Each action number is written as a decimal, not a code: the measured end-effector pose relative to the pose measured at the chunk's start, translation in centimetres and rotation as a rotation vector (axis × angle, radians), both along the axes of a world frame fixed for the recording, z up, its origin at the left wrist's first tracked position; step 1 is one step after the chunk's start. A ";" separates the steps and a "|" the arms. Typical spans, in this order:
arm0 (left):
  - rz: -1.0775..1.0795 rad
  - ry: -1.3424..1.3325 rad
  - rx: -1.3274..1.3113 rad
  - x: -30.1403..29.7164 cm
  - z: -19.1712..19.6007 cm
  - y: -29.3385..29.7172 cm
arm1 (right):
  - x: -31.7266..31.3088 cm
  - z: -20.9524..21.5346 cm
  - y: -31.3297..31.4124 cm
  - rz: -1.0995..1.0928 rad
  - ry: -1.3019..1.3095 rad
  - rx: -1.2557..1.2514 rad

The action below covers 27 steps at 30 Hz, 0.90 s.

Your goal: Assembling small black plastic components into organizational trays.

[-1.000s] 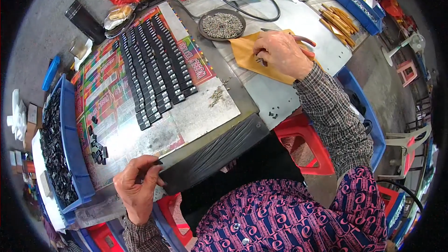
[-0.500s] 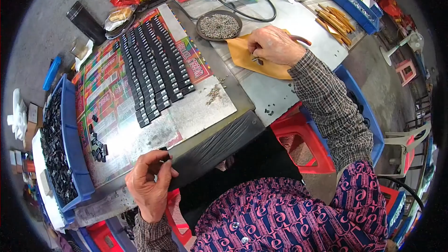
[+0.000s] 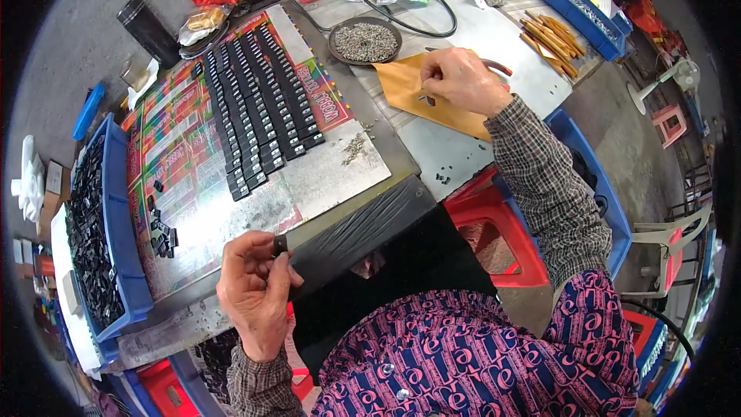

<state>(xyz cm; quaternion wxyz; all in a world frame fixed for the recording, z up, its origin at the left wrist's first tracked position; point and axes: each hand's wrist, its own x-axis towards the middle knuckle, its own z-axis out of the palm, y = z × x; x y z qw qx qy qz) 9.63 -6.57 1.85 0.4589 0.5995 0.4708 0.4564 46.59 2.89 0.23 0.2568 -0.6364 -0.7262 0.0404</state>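
Note:
In my left hand [image 3: 258, 293], a small flat black piece [image 3: 280, 245] is pinched upright between thumb and fingers, by the table's front edge. My right hand [image 3: 465, 83] is over a tan paper sheet [image 3: 401, 89], its thumb and fingertips curled together. What those fingers hold, if anything, I cannot make out. A small dark object [image 3: 427, 100] shows just below the fingertips. Behind that hand, the reddish handle of a tool [image 3: 498, 68] sticks out; the rest is mostly covered. Rows of black pieces with shiny metal parts [image 3: 258, 108] lie on a colourful printed board [image 3: 174, 177].
A round dish of small metal parts [image 3: 364, 42] stands behind the paper. Loose bits [image 3: 353, 148] lie on the board's right corner. A blue tray of black pieces [image 3: 127, 224] is at left. Wooden sticks [image 3: 552, 42] and a blue bin [image 3: 575, 11] lie far right.
My left hand has moved slightly right, and the black piece shows more above its fingers. My right hand has shifted slightly right, away from the small dark object. The view has tilted a little.

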 end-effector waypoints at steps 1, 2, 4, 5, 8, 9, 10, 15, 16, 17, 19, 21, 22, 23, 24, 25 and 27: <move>0.027 -0.066 -0.008 0.4 0.2 -0.1 | -0.2 0.2 -0.4 -0.018 0.073 0.031; 0.055 -0.108 -0.014 0.6 0.1 -0.2 | -1.0 0.8 -0.8 -0.008 0.075 0.028; 0.006 -0.091 -0.077 0.2 -0.1 0.1 | -3.1 2.2 -2.3 0.040 0.281 -0.074; -0.067 -0.081 -0.137 0.1 -0.3 0.4 | -3.7 2.5 -3.2 0.067 0.277 -0.054; -0.146 -0.209 -0.248 0.8 -0.3 0.2 | -7.0 3.0 -5.9 0.164 0.548 -0.191; -0.154 -0.208 -0.274 1.1 -0.3 0.2 | -8.3 3.0 -6.7 0.197 0.641 -0.231; -0.160 -0.242 -0.297 1.2 -0.6 0.0 | -9.7 3.0 -7.5 0.228 0.733 -0.272; -0.201 -0.333 -0.367 2.2 -0.8 -0.2 | -13.7 2.4 -9.8 0.329 0.916 -0.336; -0.197 -0.320 -0.361 2.0 -0.3 -0.5 | -14.6 2.3 -10.0 0.352 0.923 -0.324; -0.198 -0.321 -0.362 2.1 -0.3 -0.6 | -15.1 2.1 -10.2 0.350 0.921 -0.304; -0.177 -0.286 -0.366 2.3 -0.3 -0.8 | -15.7 2.1 -10.4 0.343 0.920 -0.322; -0.181 -0.307 -0.368 2.3 -0.5 -0.9 | -16.2 1.6 -10.4 0.343 0.914 -0.285; -0.187 -0.329 -0.369 2.2 -0.6 -0.9 | -16.4 1.6 -10.5 0.343 0.914 -0.288; -0.186 -0.330 -0.371 2.2 -0.7 -1.0 | -16.4 1.7 -10.5 0.329 0.893 -0.293; -0.176 -0.303 -0.349 2.1 -0.8 -1.1 | -16.6 1.8 -10.5 0.321 0.873 -0.299; -0.166 -0.277 -0.327 2.0 -0.8 -1.2 | -16.8 1.8 -10.5 0.326 0.873 -0.302; -0.162 -0.261 -0.317 2.0 -0.8 -1.3 | -16.9 1.5 -10.4 0.327 0.887 -0.281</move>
